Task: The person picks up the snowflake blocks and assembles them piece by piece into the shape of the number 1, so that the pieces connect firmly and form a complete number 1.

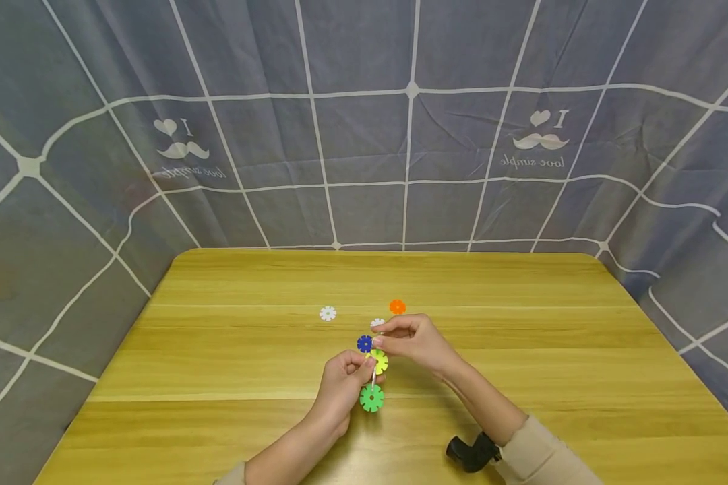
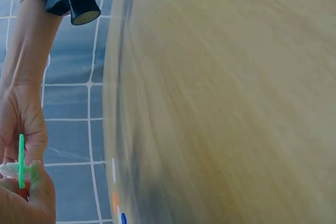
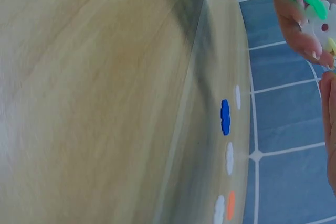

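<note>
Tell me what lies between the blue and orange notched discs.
A white notched disc lies between the blue notched disc and orange notched disc, as the head and right wrist views show.

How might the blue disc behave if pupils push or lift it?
The blue disc looks thin, so probably light. Lying flat on the table, it would likely slide rather than roll. Its unbent shape suggests fairly stiff material.

Green disc (image 2: 21,161), edge-on, beside fingers (image 2: 42,186); orange disc (image 2: 115,203) and blue disc (image 2: 124,218) on wooden table (image 2: 226,93)
</note>
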Tool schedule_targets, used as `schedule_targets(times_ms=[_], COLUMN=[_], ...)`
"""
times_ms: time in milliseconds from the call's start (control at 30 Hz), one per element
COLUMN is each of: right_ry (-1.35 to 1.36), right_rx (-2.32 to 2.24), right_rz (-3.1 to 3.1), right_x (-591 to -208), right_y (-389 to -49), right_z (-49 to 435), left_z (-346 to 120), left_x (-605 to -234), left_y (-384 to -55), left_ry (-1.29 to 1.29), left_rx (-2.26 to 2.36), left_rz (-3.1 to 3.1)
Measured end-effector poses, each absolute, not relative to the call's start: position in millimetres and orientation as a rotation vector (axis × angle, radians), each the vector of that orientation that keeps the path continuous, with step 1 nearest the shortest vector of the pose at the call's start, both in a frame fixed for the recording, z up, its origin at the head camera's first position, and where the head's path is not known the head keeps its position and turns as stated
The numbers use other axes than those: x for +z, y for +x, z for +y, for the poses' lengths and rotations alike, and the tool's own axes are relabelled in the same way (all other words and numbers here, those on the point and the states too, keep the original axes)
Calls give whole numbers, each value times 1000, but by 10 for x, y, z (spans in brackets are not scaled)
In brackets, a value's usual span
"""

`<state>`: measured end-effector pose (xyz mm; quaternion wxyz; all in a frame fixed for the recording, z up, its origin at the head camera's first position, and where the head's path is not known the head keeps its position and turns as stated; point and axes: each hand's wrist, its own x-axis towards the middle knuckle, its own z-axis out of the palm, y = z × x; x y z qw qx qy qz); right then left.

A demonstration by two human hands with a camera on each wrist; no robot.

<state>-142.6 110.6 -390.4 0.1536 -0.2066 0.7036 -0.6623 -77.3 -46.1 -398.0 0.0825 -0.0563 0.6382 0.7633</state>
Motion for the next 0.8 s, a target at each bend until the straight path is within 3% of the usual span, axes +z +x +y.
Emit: schedule_targets(times_ms=[800], right_ry=[-501], right_rx=[-1999], right_rz=[1966], right_x=[-3976], right_y=[-1360], right_z=[1065], left_z=[-499], left_x=[-3970], left_y=[-811], left_ry=[-173], left_rx=[2242], left_rz=[1904])
